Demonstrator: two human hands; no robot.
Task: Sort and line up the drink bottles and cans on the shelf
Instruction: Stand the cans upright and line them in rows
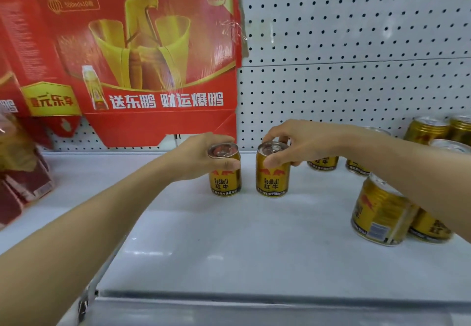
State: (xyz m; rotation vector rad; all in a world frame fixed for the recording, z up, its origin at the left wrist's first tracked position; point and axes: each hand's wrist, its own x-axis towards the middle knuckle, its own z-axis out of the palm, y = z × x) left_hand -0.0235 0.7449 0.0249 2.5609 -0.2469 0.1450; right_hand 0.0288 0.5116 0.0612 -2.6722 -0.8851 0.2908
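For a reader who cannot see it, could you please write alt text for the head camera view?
Two bare hands each grip the top of an upright gold Red Bull can, left hand on the left can, right hand on the right can, side by side on a white shelf. More gold cans stand at right; a red carton leans behind.

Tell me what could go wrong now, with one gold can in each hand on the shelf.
1. The right forearm reaches over the loose cans at right; drawing it back could knock them.
2. Both hands hold their cans near the top only; a bump between them could tip one.
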